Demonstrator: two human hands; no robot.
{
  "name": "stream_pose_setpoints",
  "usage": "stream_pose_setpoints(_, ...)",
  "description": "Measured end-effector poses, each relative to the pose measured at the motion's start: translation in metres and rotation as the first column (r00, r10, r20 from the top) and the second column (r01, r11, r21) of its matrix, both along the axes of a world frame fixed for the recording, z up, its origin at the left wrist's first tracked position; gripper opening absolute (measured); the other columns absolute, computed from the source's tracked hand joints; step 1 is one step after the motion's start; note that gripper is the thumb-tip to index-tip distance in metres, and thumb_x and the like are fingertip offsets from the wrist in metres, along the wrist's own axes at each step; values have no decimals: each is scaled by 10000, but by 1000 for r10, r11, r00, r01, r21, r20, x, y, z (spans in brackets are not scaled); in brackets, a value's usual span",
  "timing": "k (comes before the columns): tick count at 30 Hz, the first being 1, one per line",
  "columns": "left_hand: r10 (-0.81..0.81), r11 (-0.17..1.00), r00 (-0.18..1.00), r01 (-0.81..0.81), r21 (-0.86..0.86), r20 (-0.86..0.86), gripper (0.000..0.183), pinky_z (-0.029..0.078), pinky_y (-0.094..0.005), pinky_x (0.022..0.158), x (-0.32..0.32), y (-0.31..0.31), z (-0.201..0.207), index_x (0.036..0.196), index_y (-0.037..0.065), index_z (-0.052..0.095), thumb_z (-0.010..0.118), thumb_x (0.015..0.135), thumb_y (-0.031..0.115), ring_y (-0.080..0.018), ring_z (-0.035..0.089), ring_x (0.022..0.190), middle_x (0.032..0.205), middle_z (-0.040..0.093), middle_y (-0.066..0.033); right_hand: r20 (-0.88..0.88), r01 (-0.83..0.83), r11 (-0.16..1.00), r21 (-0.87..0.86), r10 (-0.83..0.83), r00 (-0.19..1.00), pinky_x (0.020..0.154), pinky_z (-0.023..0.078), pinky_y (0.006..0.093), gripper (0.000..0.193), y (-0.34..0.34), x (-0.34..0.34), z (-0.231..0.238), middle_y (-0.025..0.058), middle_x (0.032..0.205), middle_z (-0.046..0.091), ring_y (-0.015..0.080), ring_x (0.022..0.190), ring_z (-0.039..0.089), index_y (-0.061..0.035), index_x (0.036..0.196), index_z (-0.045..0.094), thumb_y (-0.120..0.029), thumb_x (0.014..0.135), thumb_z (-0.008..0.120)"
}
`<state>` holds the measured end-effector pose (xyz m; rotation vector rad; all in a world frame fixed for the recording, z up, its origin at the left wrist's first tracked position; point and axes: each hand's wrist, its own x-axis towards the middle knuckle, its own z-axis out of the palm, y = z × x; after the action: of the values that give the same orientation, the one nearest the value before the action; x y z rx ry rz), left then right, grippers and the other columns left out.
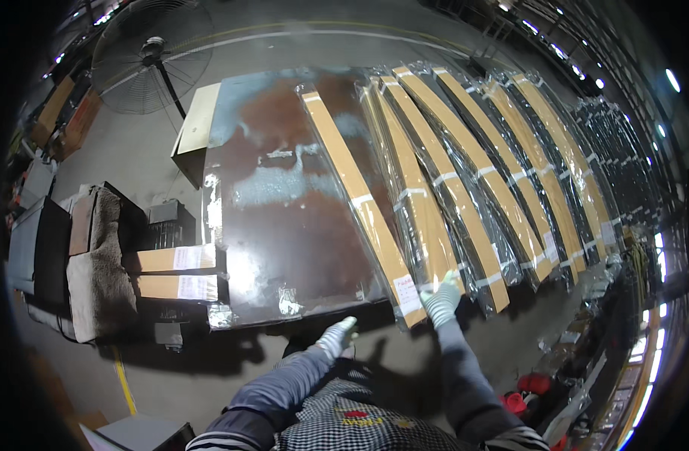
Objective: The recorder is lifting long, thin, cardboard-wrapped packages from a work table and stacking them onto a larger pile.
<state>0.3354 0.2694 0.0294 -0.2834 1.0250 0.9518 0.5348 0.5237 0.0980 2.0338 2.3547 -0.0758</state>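
Observation:
Long, narrow bundles faced with tan cardboard and wrapped in clear film lie side by side on a dark, worn tabletop (284, 248). My right hand (441, 301), in a striped glove, grips the near end of one wrapped bundle (416, 195); its underside fingers are hidden. Just left of it, a separate wrapped bundle (352, 177) lies slanted, with a white label at its near end. My left hand (335, 340), gloved alike, hangs before the table's near edge, apart from the bundles. Its fingers look loosely parted, with nothing seen in them.
A large pedestal fan (154, 52) stands beyond the far left corner. Left of the table are two labelled cardboard boxes (175, 286) and a cloth-covered seat (100, 289). More dark wrapped pieces (615, 158) are at the right. Red items (516, 402) lie low at the right.

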Motion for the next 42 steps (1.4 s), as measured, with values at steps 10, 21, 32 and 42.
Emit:
stream_pose_setpoints(10, 309, 935, 880, -211, 285, -361, 434, 532, -306, 903, 86, 104, -128, 1311, -15, 540, 670, 900, 26, -184, 663, 986, 1157, 682, -109, -815, -701, 465, -540, -495, 300, 935, 522, 388, 628, -96, 3, 35, 101, 1131, 685, 196, 1009, 654, 32, 1389, 472, -197, 866, 734)
stream_pose_setpoints(21, 211, 964, 968, -184, 192, -135, 879, 181, -516, 1184, 71, 86, 1, 1558, 145, 282, 596, 894, 628, -296, 311, 1464, 1589, 340, -125, -881, -248, 850, -465, -471, 39, 890, 535, 418, 494, -98, 99, -83, 151, 1137, 651, 269, 966, 656, 52, 1293, 528, -294, 949, 610)
stream_pose_setpoints(32, 367, 919, 917, -332, 211, -154, 435, 540, -363, 761, 112, 149, -81, 1175, 66, 651, 771, 864, 346, -199, 679, 851, 1032, 717, -76, -416, -276, 913, -301, 134, 899, 1103, 391, 434, 1315, -36, 23, -23, 345, 1400, 416, 440, 1282, 462, 9, 1555, 96, -189, 566, 939)
stream_pose_setpoints(42, 135, 900, 973, -42, 433, -187, 675, 434, -366, 1052, 60, -18, -29, 1414, 12, 464, 774, 864, 252, -233, 576, 1200, 1315, 604, -113, -320, -507, 794, -334, 411, 854, 983, 468, 451, 1283, -93, 13, -56, 292, 1252, 508, 407, 1154, 536, 53, 1526, 158, -413, 595, 908)
